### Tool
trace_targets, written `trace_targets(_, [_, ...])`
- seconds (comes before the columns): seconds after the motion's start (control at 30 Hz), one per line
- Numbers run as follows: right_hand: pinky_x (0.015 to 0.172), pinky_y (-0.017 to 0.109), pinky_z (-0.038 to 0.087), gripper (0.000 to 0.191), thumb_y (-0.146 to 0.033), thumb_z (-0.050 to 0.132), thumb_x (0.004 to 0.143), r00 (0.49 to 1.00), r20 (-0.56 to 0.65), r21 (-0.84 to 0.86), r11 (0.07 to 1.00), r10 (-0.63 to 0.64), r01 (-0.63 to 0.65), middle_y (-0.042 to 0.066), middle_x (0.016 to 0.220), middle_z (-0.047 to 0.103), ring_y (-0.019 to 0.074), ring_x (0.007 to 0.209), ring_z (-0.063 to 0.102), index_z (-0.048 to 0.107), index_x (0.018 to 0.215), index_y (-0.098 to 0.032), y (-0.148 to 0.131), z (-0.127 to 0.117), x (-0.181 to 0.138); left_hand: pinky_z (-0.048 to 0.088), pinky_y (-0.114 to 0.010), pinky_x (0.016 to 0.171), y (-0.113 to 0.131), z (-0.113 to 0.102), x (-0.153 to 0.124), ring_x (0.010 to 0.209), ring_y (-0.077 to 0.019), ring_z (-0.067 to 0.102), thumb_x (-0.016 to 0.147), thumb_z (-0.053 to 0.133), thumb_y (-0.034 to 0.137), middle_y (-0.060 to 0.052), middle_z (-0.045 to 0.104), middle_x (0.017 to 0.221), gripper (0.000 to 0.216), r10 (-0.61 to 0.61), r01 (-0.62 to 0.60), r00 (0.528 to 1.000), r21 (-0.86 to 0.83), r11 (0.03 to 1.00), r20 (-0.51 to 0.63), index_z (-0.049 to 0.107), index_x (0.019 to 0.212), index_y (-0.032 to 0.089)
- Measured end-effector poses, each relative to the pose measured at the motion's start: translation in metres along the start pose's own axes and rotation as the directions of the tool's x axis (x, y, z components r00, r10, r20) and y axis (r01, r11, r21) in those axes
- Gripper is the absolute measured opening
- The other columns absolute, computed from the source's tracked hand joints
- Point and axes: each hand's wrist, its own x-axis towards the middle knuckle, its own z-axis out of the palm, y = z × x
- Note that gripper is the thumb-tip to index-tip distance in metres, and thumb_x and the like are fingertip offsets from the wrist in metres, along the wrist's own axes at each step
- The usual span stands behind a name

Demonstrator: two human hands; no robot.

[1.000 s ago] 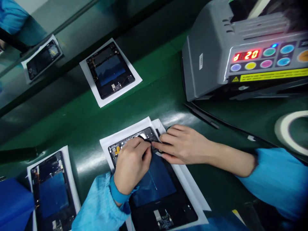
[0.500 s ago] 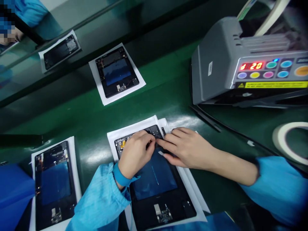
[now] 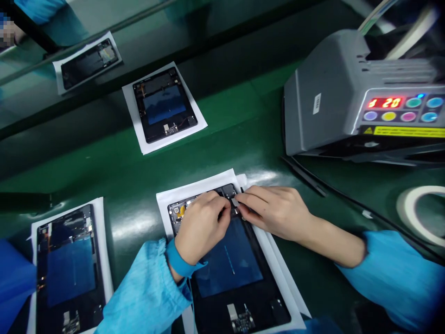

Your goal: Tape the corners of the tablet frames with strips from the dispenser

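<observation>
An opened tablet (image 3: 274,283) with a dark blue battery (image 3: 227,264) lies on white paper in front of me. Over its upper part, my left hand (image 3: 201,227) is closed in a pinch; whatever may be between the fingertips is hidden. My left wrist wears a blue band (image 3: 179,257) with a thin cord. From the right, my right hand (image 3: 278,211) pinches a small whitish piece of tape (image 3: 235,202) between thumb and fingers, close to the left fingertips and just above the tablet's top edge area.
Another opened tablet (image 3: 69,269) lies at left, a third (image 3: 165,109) farther back, and one more device (image 3: 90,65) behind the bar. A grey tape dispenser (image 3: 323,93) stands at right, with a tape roll (image 3: 405,208) and a black cable (image 3: 347,197) near it. A person's blue sleeve shows top left.
My right hand has shifted the small tape piece up from over the battery to the tablet's upper part, beside my left fingertips. The whole view has shifted slightly.
</observation>
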Motion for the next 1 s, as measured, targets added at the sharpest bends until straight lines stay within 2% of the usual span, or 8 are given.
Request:
trace_targets(0.37, [0.052, 0.027, 0.038, 0.018, -0.018, 0.048, 0.093, 0.999, 0.035, -0.020, 0.999, -0.032, 0.033, -0.001, 0.075, 0.063, 0.0106, 0.061, 0.057, 0.064, 0.085, -0.018, -0.001, -0.003, 0.003, 0.047, -0.029, 0.067, -0.002, 0.003, -0.002, 0.072, -0.0162, 0.056, 0.084, 0.053, 0.012, -0.002, 0.057, 0.077, 0.013, -0.010, 0.010, 1.000, -0.010, 1.000, -0.005, 0.061, 0.077, 0.018])
trace_targets(0.63, [0.058, 0.028, 0.039, 0.020, -0.020, 0.047, 0.094, 0.994, 0.108, 0.007, 0.999, 0.036, -0.037, 0.002, 0.078, 0.061, 0.0134, 0.065, 0.056, 0.066, 0.088, -0.018, -0.005, -0.004, 0.005, 0.047, -0.030, 0.068, -0.001, 0.002, -0.001, 0.073, -0.0168, 0.056, 0.084, 0.052, 0.011, -0.002, 0.058, 0.078, 0.013, -0.007, 0.007, 1.000, -0.013, 1.000, -0.006, 0.061, 0.078, 0.017])
trace_targets(0.8, [0.061, 0.030, 0.036, 0.024, -0.020, 0.045, 0.094, 0.989, 0.149, 0.015, 1.000, 0.023, -0.026, 0.003, 0.078, 0.059, 0.0147, 0.066, 0.051, 0.067, 0.084, -0.019, -0.003, -0.006, 0.007, 0.047, -0.030, 0.067, -0.001, 0.002, -0.001, 0.072, -0.0170, 0.056, 0.084, 0.052, 0.010, -0.002, 0.057, 0.077, 0.013, -0.003, 0.003, 1.000, 0.006, 1.000, -0.012, 0.061, 0.078, 0.017])
trace_targets(1.0, [0.059, 0.033, 0.032, 0.018, -0.012, 0.050, 0.089, 0.973, 0.232, -0.147, 0.988, -0.008, 0.043, 0.004, 0.074, 0.055, 0.0178, 0.067, 0.048, 0.065, 0.080, -0.016, -0.018, -0.013, 0.011, 0.045, -0.029, 0.067, -0.002, 0.001, 0.001, 0.072, -0.0173, 0.056, 0.085, 0.051, 0.011, -0.003, 0.057, 0.077, 0.014, 0.013, -0.013, 1.000, 0.023, 1.000, -0.007, 0.060, 0.077, 0.017])
